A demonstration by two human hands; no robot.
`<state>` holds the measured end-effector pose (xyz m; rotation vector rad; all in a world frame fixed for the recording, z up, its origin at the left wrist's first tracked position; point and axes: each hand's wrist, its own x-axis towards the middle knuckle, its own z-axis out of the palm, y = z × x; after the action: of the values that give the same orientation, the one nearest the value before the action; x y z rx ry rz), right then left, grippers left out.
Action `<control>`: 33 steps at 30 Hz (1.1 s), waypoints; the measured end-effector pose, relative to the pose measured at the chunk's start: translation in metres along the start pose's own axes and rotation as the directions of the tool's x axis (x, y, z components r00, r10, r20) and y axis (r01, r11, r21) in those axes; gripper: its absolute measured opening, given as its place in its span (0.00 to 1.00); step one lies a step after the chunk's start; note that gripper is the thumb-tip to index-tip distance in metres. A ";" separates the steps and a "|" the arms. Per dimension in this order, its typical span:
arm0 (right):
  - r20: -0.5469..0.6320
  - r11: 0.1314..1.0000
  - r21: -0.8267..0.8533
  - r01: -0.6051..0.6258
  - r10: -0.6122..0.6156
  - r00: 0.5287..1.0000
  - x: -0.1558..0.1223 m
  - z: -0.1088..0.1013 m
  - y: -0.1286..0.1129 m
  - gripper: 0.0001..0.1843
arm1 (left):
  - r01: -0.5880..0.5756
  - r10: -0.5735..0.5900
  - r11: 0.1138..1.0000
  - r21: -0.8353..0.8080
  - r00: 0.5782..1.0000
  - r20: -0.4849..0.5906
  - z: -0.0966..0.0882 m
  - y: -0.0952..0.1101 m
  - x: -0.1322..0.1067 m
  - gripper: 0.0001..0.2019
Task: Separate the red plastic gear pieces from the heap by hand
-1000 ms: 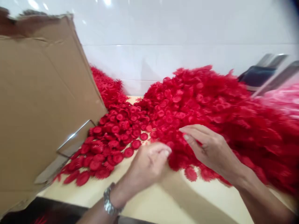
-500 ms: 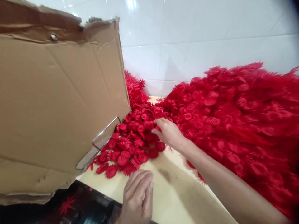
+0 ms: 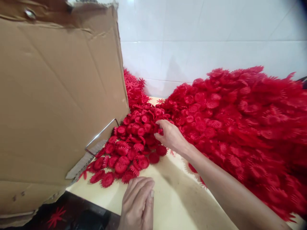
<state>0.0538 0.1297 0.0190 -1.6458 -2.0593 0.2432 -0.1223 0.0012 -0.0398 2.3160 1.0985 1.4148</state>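
Note:
Many red, round, fringed flower pieces (image 3: 123,164) lie heaped on the pale tabletop (image 3: 172,195). My right hand (image 3: 171,135) reaches in from the right and touches the right side of this heap. Its thumb and forefinger are curved and apart, with red pieces showing in the gap; the other fingers are hidden. Near the front edge, my left hand (image 3: 137,203) is closed just below the heap. Its fingers are pressed together with the thumb alongside, and whatever may be inside is hidden.
A big cardboard box (image 3: 64,95) stands on the left, a bent metal wire (image 3: 100,134) at its lower corner. A larger mound of red pieces (image 3: 227,127) fills the right side. Behind is a white tiled wall (image 3: 203,32). A red star-shaped piece (image 3: 56,217) lies below the table edge.
The view has shifted slightly, so the box and heap sit further left. My right hand stays at the heap with nearly the same finger shape; my left hand remains closed.

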 end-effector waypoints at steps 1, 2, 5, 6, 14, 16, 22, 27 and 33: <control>0.002 0.999 0.041 0.000 0.000 1.000 -0.005 -0.004 0.000 0.20 | 0.067 -0.067 0.997 -0.039 0.998 -0.011 0.000 0.003 0.001 0.19; 0.012 0.993 0.118 -0.002 0.000 1.000 -0.012 -0.008 0.000 0.20 | 0.171 -0.173 0.981 -0.092 0.985 -0.018 0.001 0.007 0.003 0.18; 0.092 0.849 0.528 -0.032 -0.020 0.996 -0.040 -0.022 -0.004 0.20 | 0.563 -0.587 0.754 -0.337 0.809 0.037 0.007 0.019 0.022 0.16; 0.127 0.753 0.656 -0.058 -0.034 0.991 -0.050 -0.026 -0.006 0.20 | 0.633 -0.671 0.631 -0.448 0.736 0.094 0.011 0.022 0.031 0.16; 0.186 0.516 0.842 -0.158 -0.002 0.983 -0.126 -0.053 0.000 0.22 | 0.664 -0.635 0.194 -0.722 0.646 0.423 0.048 0.046 0.067 0.06; 0.128 0.508 0.853 -0.123 0.027 0.991 -0.142 -0.057 0.008 0.18 | 0.678 -0.601 0.221 -0.701 0.660 0.450 0.056 0.053 0.062 0.06; -0.070 0.707 0.703 -0.078 0.177 0.982 -0.181 -0.071 0.022 0.10 | 0.700 -0.480 0.414 -0.582 0.711 0.514 0.068 0.073 0.055 0.06; -0.232 0.776 0.629 0.035 0.144 0.962 -0.212 -0.076 0.030 0.13 | 0.634 -0.337 0.570 -0.523 0.761 0.554 0.076 0.090 0.057 0.05; -0.480 0.909 0.413 0.056 0.164 0.862 -0.245 -0.082 0.035 0.15 | 0.643 -0.241 0.543 -0.540 0.735 0.633 0.097 0.113 0.058 0.07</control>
<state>0.1606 -0.1082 0.0106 -1.3260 -1.4425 0.2191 0.0282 -0.0199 0.0090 1.4742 0.6926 0.7516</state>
